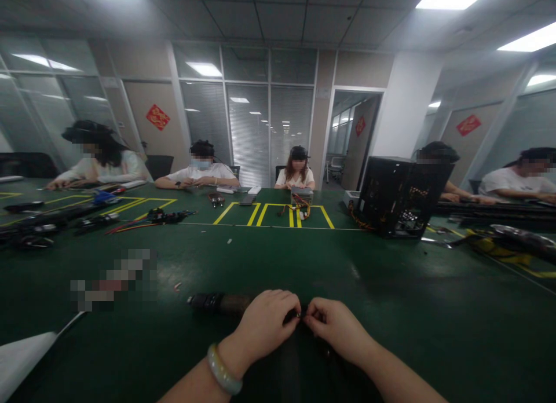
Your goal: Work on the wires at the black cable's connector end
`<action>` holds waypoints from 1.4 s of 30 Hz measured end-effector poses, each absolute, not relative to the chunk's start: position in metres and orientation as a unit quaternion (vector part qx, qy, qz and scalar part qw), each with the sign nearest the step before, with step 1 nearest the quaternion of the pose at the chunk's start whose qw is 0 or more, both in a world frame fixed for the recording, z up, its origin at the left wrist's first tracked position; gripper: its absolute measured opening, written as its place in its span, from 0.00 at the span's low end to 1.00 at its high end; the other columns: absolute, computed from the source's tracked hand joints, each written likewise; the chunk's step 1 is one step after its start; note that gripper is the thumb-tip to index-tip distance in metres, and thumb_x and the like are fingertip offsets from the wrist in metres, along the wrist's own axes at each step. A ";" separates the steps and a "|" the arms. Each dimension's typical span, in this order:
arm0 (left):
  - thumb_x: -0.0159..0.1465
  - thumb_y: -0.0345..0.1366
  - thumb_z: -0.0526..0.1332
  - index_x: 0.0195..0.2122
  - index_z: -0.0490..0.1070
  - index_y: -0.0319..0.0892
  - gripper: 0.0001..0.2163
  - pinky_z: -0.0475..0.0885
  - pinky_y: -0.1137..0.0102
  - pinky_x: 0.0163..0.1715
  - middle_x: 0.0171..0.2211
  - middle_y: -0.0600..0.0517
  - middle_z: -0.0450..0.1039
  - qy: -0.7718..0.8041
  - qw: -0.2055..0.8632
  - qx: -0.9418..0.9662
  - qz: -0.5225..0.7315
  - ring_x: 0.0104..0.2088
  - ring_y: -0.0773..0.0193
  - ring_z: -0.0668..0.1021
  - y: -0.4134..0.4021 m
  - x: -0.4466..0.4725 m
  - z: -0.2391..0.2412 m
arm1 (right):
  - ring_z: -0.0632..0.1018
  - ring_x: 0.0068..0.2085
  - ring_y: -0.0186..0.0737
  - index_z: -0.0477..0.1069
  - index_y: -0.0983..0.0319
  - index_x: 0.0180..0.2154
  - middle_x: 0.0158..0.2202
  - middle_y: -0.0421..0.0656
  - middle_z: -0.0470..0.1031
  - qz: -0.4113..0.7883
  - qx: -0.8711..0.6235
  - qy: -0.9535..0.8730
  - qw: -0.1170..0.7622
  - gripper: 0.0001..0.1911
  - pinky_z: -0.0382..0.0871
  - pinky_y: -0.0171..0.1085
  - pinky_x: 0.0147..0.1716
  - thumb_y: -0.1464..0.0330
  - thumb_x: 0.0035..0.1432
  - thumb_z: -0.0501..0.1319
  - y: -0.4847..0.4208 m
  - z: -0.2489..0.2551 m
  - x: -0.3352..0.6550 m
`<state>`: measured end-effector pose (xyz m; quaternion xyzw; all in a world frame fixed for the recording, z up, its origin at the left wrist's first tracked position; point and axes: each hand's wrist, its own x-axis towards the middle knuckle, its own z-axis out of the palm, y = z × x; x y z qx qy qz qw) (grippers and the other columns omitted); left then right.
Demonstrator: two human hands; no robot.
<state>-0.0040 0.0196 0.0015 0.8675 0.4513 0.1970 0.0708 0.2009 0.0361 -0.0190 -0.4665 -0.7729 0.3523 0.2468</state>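
My left hand (270, 317), with a pale green bangle (223, 371) on its wrist, is closed near the table's front. Its thumb and fingers pinch a small dark piece (292, 315) with a shiny tip, mostly hidden by the fingers. Just to the right, the fingers of my right hand (334, 323) are pressed together in a pinch by that tip. What they hold, if anything, is too small to make out. A long dark object (217, 302) with a black ribbed end and a silvery tip lies on the green table (208, 356), partly behind my left hand.
A black computer case (397, 197) stands at the back right. Bundled cables (158, 216) lie at the left, and a power supply with wires (302, 198) sits at the far side. White paper (24, 359) lies front left. Several people sit around the table.
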 end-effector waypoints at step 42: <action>0.61 0.31 0.60 0.38 0.68 0.46 0.05 0.63 0.65 0.41 0.37 0.56 0.72 0.454 0.085 0.861 0.211 0.39 0.61 0.73 0.018 -0.004 0.003 | 0.73 0.26 0.33 0.72 0.59 0.32 0.25 0.36 0.74 0.345 -0.469 -0.774 0.246 0.05 0.57 0.29 0.24 0.67 0.60 0.60 0.037 -0.023 0.201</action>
